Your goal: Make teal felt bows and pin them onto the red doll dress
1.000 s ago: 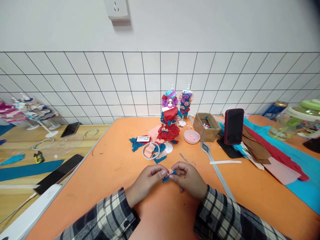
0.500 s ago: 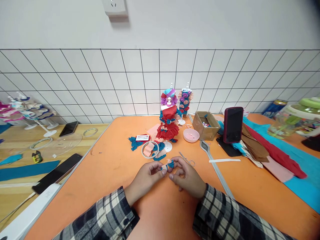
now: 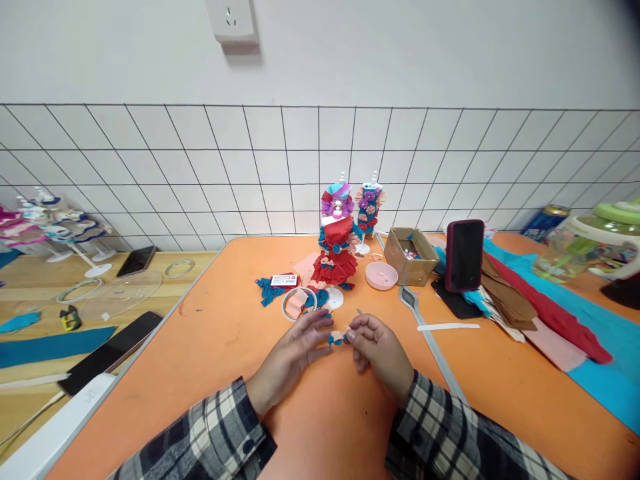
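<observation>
Between my hands is a small pink-and-blue crepe paper bow (image 3: 337, 338). My right hand (image 3: 381, 350) pinches its right end between thumb and fingertips. My left hand (image 3: 295, 357) is open beside it, fingers spread, the thumb close to the bow's left end; whether they touch I cannot tell. Just beyond stands a doll form in a red ruffled paper dress (image 3: 336, 260). A roll of tape (image 3: 285, 308) lies in front of it, on pink and blue paper scraps (image 3: 270, 293). Scissors are mostly hidden behind my right hand.
A pink bowl (image 3: 381, 276), a cardboard box (image 3: 411, 257) and an upright phone (image 3: 465, 256) stand to the right, near crepe paper sheets (image 3: 575, 320). Behind is a second dressed form (image 3: 369, 207). Phones and dressed forms occupy the wooden table (image 3: 165, 293) at left.
My left hand has let go of the bow and spread its fingers, rising slightly. The bow stays in my right hand, which has shifted a little. The view has tilted slightly upward.
</observation>
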### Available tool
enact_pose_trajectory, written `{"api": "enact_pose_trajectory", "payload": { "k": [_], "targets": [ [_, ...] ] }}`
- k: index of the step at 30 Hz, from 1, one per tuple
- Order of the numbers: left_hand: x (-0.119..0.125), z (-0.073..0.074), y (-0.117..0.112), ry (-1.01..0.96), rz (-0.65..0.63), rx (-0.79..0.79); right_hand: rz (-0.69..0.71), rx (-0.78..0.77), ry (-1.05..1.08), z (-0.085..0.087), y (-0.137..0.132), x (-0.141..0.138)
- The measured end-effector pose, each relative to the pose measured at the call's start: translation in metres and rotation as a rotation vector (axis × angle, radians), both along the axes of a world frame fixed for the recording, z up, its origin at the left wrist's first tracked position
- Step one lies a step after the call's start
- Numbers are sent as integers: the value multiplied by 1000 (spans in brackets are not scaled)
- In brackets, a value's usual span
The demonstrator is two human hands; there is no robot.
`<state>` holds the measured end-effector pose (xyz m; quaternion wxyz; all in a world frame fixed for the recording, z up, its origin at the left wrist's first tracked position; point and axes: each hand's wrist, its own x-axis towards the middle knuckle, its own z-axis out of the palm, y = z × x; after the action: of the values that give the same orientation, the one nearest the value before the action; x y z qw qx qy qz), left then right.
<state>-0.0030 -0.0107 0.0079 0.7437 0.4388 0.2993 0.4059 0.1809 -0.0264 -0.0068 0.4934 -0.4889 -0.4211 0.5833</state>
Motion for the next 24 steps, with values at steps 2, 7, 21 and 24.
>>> {"api": "enact_pose_trajectory", "payload": {
  "k": [2,7,21,24],
  "targets": [
    [6,-2,-2,116,62,68,-6,-75,110,-2,-1,-5],
    [15,-6,-4,245,167,62,91,-156,82,-6,-4,-14],
    [14,4,-4,449,65,172,-38,397,-554,3,-3,-2],
    [11,5,-3,380,35,147,-31,246,-429,2,-1,0]
  ]
}}
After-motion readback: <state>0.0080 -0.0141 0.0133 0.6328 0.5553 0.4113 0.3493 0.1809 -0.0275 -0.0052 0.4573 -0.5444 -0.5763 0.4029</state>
